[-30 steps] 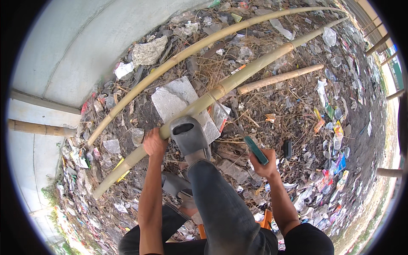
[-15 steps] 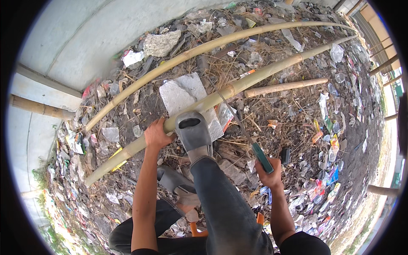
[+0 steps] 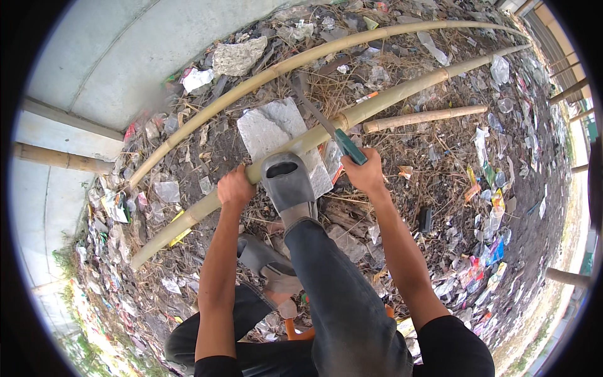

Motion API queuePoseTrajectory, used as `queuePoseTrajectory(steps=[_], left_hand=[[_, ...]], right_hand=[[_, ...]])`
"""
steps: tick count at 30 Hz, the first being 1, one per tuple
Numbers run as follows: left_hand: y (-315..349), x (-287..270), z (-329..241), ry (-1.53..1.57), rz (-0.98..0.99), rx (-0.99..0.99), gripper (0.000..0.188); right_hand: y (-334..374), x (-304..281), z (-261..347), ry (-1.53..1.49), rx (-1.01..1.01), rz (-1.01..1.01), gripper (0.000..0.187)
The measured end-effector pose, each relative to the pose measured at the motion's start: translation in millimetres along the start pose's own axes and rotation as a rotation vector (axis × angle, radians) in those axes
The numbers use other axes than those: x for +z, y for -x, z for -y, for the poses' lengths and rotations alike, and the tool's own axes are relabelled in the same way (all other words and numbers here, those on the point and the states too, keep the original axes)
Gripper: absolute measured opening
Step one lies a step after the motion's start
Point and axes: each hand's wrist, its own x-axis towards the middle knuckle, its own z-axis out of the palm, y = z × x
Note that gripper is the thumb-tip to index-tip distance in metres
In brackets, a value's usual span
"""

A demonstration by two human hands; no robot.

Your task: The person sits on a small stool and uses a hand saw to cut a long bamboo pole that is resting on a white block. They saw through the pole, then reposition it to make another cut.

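Observation:
My left hand (image 3: 235, 186) is wrapped round a long bamboo pole (image 3: 402, 96) near its thicker left end. Just right of that hand, my grey rubber clog (image 3: 287, 182) presses on the pole. Beneath the pole lies a pale broken concrete slab (image 3: 273, 129). In my right hand (image 3: 365, 171) is the green handle of a handsaw (image 3: 350, 147). Its narrow blade crosses the pole beside a node, right of the slab, with the tip pointing away from me. Any cut under the blade is too small to make out.
A second bamboo pole (image 3: 301, 58) runs beyond the first, and a short bamboo piece (image 3: 427, 118) lies to the right. A rough stone (image 3: 239, 56) sits near the grey wall (image 3: 119, 50). Plastic scraps and dry straw litter the ground. A small black block (image 3: 425, 220) lies right of my leg.
My right hand has pushed the saw forward and to the left, so the handle is now close to the bamboo pole. My left hand and foot stay on the pole.

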Motion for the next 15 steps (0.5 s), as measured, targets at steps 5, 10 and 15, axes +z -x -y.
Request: queuePoseTrajectory(steps=[5, 10, 15], left_hand=[[-1, -3, -2, 0.014, -0.013, 0.004, 0.031], [-3, -9, -2, 0.008, 0.036, -0.033, 0.032], [-12, -20, -3, 0.003, 0.062, 0.009, 0.04]], right_hand=[[26, 13, -31, -0.038, -0.148, -0.082, 0.018], [21, 21, -60, -0.144, -0.172, -0.039, 0.02], [2, 43, -117, -0.784, 0.003, -0.068, 0.024]])
